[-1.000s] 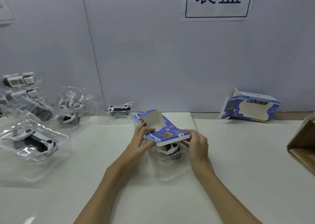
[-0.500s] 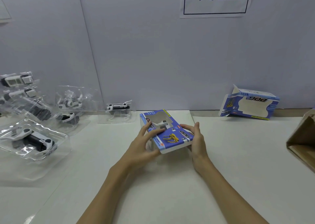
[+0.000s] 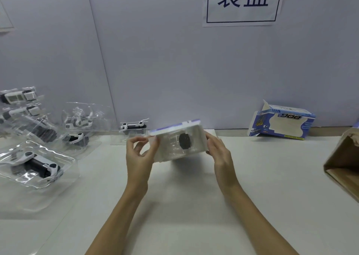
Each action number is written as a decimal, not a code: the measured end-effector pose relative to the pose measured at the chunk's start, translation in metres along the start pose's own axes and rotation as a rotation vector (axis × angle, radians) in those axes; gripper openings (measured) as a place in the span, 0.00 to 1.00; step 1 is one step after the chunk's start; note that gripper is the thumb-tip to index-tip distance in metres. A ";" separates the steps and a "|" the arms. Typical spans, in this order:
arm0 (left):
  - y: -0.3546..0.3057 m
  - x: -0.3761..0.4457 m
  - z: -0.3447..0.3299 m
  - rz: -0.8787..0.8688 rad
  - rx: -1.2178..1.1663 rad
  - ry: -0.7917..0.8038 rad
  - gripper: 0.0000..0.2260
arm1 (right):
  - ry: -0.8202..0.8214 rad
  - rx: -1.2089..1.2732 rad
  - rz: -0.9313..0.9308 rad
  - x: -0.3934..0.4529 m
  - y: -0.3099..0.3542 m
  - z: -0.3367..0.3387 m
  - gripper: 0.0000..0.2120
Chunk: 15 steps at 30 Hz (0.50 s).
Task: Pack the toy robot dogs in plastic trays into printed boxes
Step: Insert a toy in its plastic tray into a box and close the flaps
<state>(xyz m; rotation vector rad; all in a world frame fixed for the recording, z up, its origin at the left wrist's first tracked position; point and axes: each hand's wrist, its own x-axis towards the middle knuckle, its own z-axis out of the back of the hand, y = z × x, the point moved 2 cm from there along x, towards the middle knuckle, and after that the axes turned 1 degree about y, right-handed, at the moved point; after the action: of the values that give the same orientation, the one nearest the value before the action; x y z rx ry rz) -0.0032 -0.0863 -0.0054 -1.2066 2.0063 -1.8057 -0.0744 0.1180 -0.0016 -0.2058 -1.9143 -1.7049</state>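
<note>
Now the printed box (image 3: pixel 175 126), with a clear tray and toy dog (image 3: pixel 185 141) inside, is held up off the tabletop (image 3: pixel 194 206) at centre, its open side tipped toward the person, probably so the fit can be checked. The left hand (image 3: pixel 138 153) pinches the box's left edge with curled fingers (image 3: pixel 154 143); the right hand (image 3: pixel 218 151) grips the right end. More trayed dogs (image 3: pixel 35 164) wait far left, handy for packing, and a second box (image 3: pixel 281 122) lies far right.
</note>
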 end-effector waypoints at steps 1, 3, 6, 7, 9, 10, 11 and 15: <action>-0.002 -0.001 -0.002 0.001 -0.002 0.038 0.15 | 0.030 -0.061 0.074 -0.002 0.005 -0.002 0.21; -0.006 -0.005 -0.007 -0.027 0.000 0.135 0.19 | 0.052 -0.257 0.191 -0.004 0.013 -0.006 0.25; -0.011 -0.010 -0.014 -0.071 -0.018 0.258 0.25 | 0.028 -0.496 0.274 -0.005 0.018 -0.010 0.31; -0.012 -0.010 -0.014 -0.083 -0.015 0.299 0.26 | 0.024 -0.514 0.284 -0.005 0.018 -0.010 0.31; -0.013 -0.010 -0.014 -0.126 0.026 0.378 0.27 | -0.009 -0.538 0.310 -0.003 0.017 -0.008 0.31; -0.013 -0.010 -0.015 -0.144 0.057 0.404 0.28 | -0.027 -0.536 0.314 -0.002 0.017 -0.005 0.31; -0.013 -0.011 -0.016 -0.151 0.086 0.417 0.29 | -0.032 -0.498 0.295 0.000 0.016 -0.003 0.30; -0.016 -0.015 -0.021 -0.168 0.182 0.417 0.33 | -0.043 -0.294 0.241 0.002 0.014 0.004 0.30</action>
<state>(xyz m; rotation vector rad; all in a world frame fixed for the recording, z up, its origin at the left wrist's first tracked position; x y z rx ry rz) 0.0010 -0.0596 0.0084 -1.0376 1.9214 -2.4335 -0.0710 0.1242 0.0112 -0.5656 -1.5857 -1.8183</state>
